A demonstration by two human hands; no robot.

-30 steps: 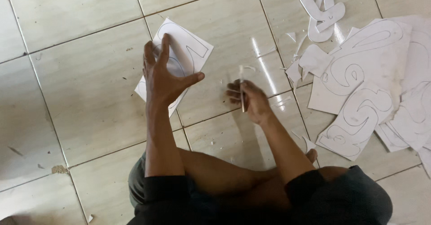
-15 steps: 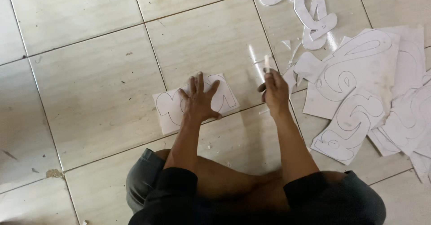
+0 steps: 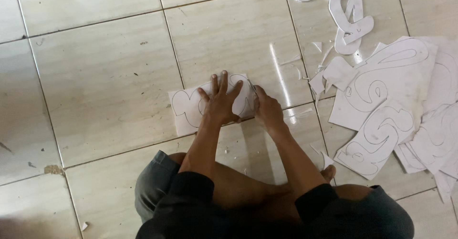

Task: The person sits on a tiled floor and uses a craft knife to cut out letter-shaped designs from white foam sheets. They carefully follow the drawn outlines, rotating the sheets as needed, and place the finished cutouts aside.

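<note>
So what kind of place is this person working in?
Probably a home or small workshop floor, not a bench: the person sits on glossy beige floor tiles, left hand pressing an outlined paper sheet flat, with cut-out paper shapes piled alongside.

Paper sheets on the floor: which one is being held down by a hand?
The small outlined sheet in front of the knees: the left hand is spread flat on it. The others lie untouched in the pile at right.

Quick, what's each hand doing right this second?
Left hand: open, fingers spread, pressing flat on the white sheet on the tiled floor.
Right hand: closed around a thin blade-like tool at the sheet's edge.
</note>
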